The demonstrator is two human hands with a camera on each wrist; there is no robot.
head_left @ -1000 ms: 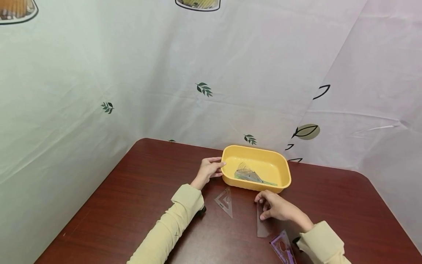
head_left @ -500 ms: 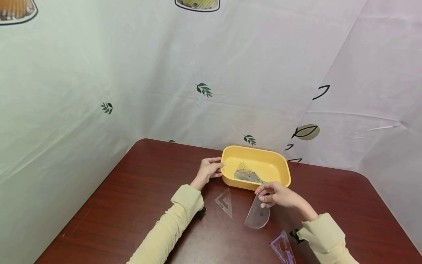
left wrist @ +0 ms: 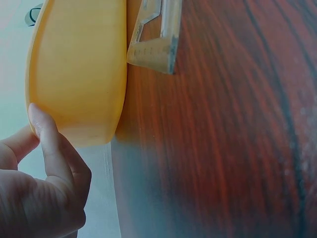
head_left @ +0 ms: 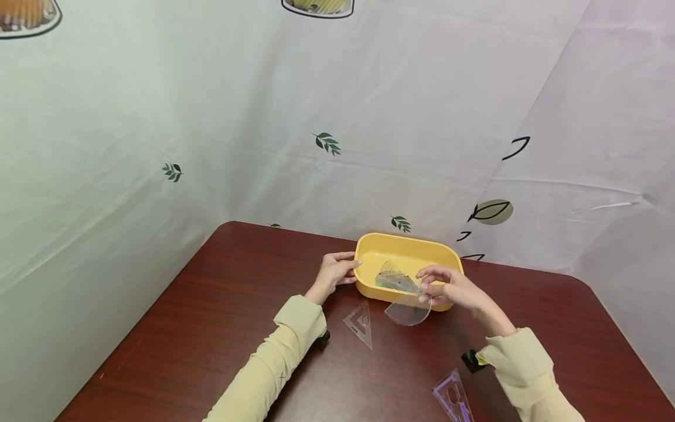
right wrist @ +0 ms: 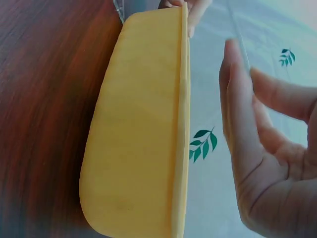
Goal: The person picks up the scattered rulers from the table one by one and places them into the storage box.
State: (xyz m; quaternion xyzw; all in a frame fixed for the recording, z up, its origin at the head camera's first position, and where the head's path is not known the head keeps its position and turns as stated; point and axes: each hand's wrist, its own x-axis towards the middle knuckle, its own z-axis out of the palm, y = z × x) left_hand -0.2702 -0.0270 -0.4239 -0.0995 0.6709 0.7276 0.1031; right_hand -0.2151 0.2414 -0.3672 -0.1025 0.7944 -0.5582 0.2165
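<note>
My right hand (head_left: 452,287) pinches a clear half-round protractor (head_left: 408,312) by one end, raised at the front rim of the yellow basin (head_left: 453,258). In the right wrist view the protractor (right wrist: 239,27) appears edge-on between thumb and fingers, above the rim. With thumb over the rim, my left hand (head_left: 332,272) grips the basin's left end; the left wrist view shows the same thumb (left wrist: 42,119) there. Inside the basin lie clear and greenish plastic drawing pieces (head_left: 395,279), overlapping each other. A small clear set square (head_left: 361,324) rests on the table just before the basin.
A purple-marked clear set square (head_left: 453,397) lies near the front of the dark red wooden table (head_left: 253,275), left of the right sleeve. Behind the table hangs a pale cloth (head_left: 263,117) printed with leaves.
My right hand has picked the protractor up off the table, turned it, and carried it up and forward to the basin's front rim. My left hand has stayed on the basin.
</note>
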